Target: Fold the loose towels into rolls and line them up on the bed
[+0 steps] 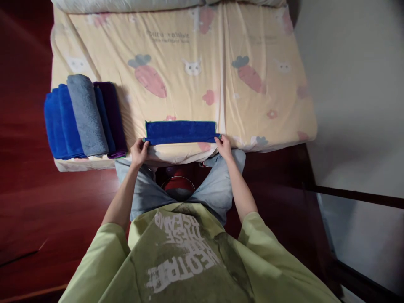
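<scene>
A dark blue towel (180, 131) with a thin green edge lies as a long, narrow strip near the front edge of the bed. Its near edge is folded or rolled over. My left hand (139, 152) pinches the near left corner between thumb and fingers. At the near right corner, my right hand (224, 146) grips the same towel in a similar pinch. To the left of my left hand sit rolled or folded towels: several bright blue ones (61, 122), a grey-blue one (87, 115) lying on top, and a dark purple one (112, 118).
The bed (189, 92) wears a cream sheet printed with carrots and rabbits. A pale bedding roll (126, 5) lies along its far side. A white wall (353, 97) rises at the right. Dark red wooden floor (63, 219) surrounds the bed, and my knees touch its front edge.
</scene>
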Demonstrator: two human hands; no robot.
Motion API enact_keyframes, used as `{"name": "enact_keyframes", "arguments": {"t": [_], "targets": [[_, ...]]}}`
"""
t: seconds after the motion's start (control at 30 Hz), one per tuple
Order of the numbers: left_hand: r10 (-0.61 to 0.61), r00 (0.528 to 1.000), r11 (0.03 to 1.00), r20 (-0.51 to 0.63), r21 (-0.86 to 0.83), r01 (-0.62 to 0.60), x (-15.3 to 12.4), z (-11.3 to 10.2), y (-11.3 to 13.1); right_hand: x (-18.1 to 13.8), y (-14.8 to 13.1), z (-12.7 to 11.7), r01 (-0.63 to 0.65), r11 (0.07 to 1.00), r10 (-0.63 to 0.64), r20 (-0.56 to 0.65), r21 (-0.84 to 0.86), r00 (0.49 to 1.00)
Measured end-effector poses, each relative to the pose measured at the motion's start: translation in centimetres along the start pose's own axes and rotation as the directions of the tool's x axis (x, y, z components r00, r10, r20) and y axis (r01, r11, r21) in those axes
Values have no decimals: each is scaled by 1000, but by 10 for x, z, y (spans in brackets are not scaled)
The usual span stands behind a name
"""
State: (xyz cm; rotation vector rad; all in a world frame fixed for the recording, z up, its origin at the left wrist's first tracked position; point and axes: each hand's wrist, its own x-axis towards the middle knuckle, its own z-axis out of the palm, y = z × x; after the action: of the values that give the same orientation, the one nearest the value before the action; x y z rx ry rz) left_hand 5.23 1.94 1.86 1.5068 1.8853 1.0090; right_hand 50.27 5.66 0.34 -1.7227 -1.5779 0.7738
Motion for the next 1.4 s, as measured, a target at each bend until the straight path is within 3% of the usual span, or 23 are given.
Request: {"name": "enact_keyframes", "arguments": {"t": [0.47, 0.8, 1.13, 1.4], "targets": [[-86, 991, 996, -99, -19, 85, 6, 3, 9, 8, -7, 9, 22, 999, -20, -68, 36, 997], [25, 989, 1000, -144, 3, -25, -4, 1, 17, 10, -2, 12, 23, 999, -20, -87, 33, 996], [30, 990, 988, -139, 151, -8, -4, 5, 15, 7, -8, 14, 10, 1000, -10, -127, -3, 992], [97, 988, 970, -120, 233, -67, -5, 8, 4, 6, -9, 14, -18, 999, 14, -127, -30, 992]]}}
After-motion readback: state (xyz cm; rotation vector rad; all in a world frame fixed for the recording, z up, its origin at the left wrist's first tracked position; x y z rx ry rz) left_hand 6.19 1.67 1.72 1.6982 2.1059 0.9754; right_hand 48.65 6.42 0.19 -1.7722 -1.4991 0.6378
